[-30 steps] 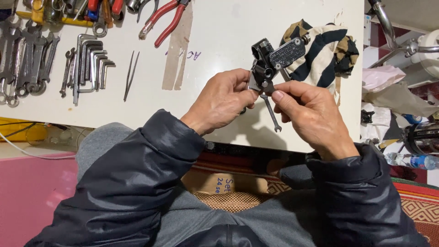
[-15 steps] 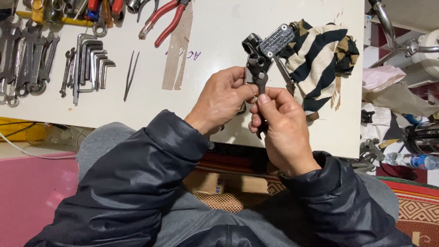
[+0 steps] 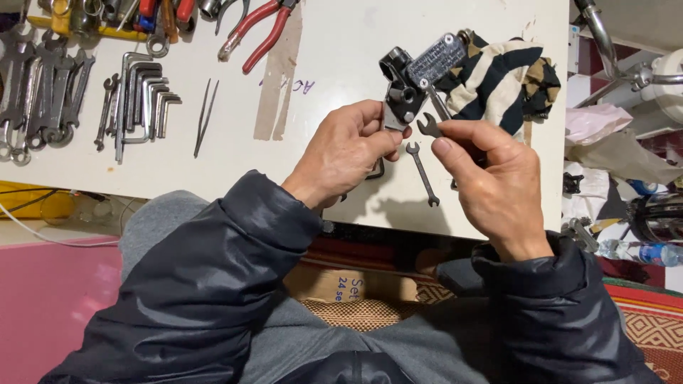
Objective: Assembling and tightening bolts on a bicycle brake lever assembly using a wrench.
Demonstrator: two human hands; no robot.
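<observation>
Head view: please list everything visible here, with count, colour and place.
Black metal part: one, black with grey cap, in left hand.
Small wrench: one, grey, in right hand.
Second wrench: one, grey, lying on table.
Striped rag: one, cream and dark, right of part.
Pliers: one, red handles, table top.
Hex keys: several, grey, left.
Tweezers: one, dark.
Table: one, white.
Left hand.
Right hand.

Right hand hides the wrench handle.
</observation>
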